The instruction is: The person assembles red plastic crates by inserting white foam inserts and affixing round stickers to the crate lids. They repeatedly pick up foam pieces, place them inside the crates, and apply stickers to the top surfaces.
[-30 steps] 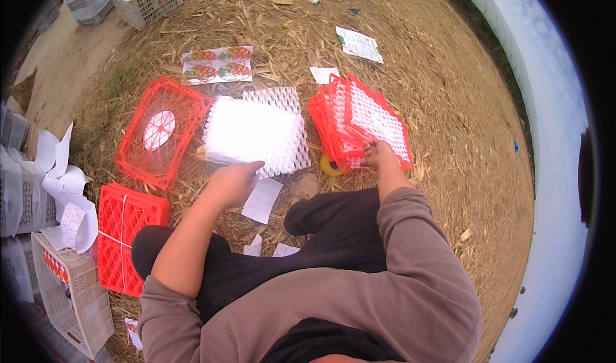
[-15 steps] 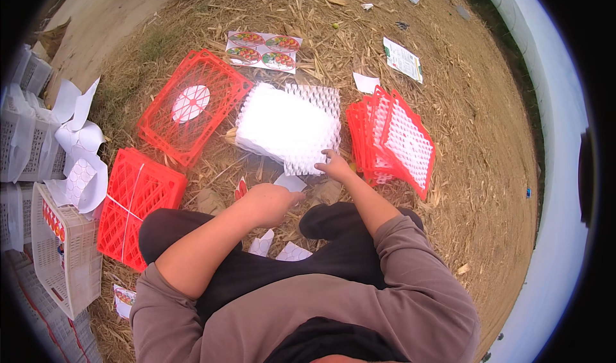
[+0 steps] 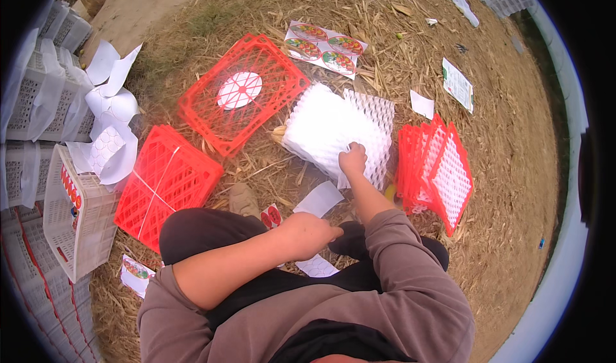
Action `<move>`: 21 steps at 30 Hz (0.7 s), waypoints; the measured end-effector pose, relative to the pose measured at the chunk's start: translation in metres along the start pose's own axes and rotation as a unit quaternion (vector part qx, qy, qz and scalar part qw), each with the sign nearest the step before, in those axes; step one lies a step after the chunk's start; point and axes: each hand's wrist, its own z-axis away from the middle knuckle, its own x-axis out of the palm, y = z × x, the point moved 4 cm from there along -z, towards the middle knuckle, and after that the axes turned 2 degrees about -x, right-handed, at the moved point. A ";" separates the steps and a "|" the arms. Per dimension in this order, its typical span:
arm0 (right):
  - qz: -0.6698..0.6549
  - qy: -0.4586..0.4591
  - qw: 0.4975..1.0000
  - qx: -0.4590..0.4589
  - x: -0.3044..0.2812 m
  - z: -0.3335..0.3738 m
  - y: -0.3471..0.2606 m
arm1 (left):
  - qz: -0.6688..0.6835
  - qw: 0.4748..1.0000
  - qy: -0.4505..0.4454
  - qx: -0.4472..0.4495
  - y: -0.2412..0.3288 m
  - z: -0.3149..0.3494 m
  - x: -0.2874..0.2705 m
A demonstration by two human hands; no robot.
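A stack of white foam net sheets [image 3: 321, 122] lies on the straw-covered ground in front of me. My right hand [image 3: 353, 157] rests on the near part of the stack, its fingers bent and pinching the top sheet. Over my lap, my left hand [image 3: 308, 236] is closed with the thumb pointing right; anything inside it is hidden. Just beyond that hand lies a blank white paper [image 3: 319, 199]. Several red plastic lattice panels [image 3: 416, 164], with white foam netting among them, lean together to the right of the stack.
A red lattice panel stack [image 3: 205, 116] shows a white oval beneath. Nearer is a string-tied red bundle [image 3: 163, 193]. A picture sticker sheet [image 3: 326, 47] lies farther off. At left stand a white crate [image 3: 93, 234], curled label paper [image 3: 112, 138] and stacked grey crates [image 3: 48, 93].
My view has swung, so the things on the ground sit farther right in the picture. My right hand has gone from spread fingers at the foam's near edge to a pinch farther onto it.
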 end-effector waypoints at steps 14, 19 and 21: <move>0.265 0.029 0.879 -0.395 -0.032 0.040 -0.030 | 0.008 0.999 0.029 0.033 0.006 0.017 0.001; 0.281 0.018 0.874 -0.397 -0.016 0.033 -0.001 | 0.011 0.999 0.019 0.025 0.005 0.022 0.001; 0.285 0.009 0.871 -0.401 -0.013 0.037 0.004 | 0.015 0.999 0.028 0.027 0.005 0.023 0.000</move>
